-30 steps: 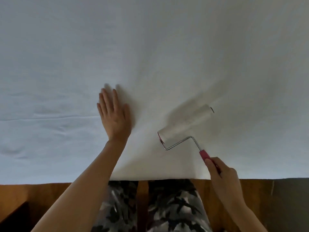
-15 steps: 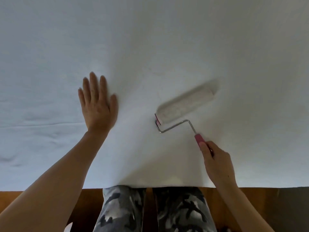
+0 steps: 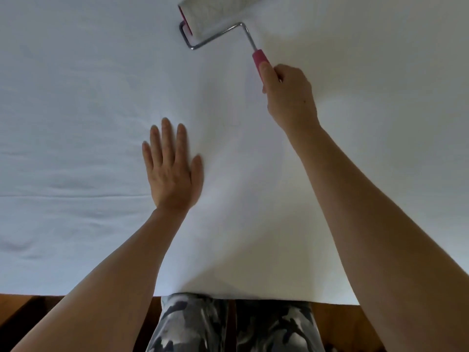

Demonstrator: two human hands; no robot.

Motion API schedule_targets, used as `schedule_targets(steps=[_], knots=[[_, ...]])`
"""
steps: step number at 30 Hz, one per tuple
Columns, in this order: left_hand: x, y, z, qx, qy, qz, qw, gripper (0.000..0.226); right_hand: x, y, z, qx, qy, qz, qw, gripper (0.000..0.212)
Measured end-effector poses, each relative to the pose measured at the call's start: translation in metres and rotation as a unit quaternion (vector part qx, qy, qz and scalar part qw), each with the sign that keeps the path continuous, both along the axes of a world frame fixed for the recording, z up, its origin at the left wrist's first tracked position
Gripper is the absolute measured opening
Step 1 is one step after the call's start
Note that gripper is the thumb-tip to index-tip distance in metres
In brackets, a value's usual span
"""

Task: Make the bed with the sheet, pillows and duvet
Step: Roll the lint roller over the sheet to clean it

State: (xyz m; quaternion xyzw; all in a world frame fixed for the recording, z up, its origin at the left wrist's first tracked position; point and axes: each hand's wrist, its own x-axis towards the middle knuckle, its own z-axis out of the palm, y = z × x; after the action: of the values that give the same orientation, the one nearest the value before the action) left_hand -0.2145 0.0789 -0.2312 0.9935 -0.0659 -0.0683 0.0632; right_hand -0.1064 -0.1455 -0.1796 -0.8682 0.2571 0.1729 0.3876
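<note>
A white sheet covers the bed and fills nearly the whole head view. My left hand lies flat on it with straight fingers, palm down, near the middle. My right hand grips the pink handle of a lint roller, whose white drum lies on the sheet at the top edge of the view, partly cut off. A faint crease runs across the sheet left of my left hand. No pillows or duvet are in view.
The bed's near edge runs across the bottom, with a wooden floor below it. My legs in camouflage trousers stand against the edge.
My right hand has pushed the lint roller away from me across the sheet, arm stretched out. My left hand still lies flat on the sheet.
</note>
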Motion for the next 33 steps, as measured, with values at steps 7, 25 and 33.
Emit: schedule_targets(steps=[7,25,33], knots=[[0.0,0.002,-0.004,-0.014,-0.01,-0.007,1.0,0.059,-0.073,-0.015,0.014,-0.012,0.047,-0.02,0.999,0.058],[-0.001,0.002,0.002,-0.018,-0.003,-0.009,1.0,0.058,-0.348,-0.08,0.072,-0.023,0.25,-0.018,0.968,0.021],[-0.003,0.003,0.001,-0.017,-0.016,-0.014,1.0,0.058,-0.169,-0.057,0.04,-0.036,0.142,0.061,0.987,0.062]])
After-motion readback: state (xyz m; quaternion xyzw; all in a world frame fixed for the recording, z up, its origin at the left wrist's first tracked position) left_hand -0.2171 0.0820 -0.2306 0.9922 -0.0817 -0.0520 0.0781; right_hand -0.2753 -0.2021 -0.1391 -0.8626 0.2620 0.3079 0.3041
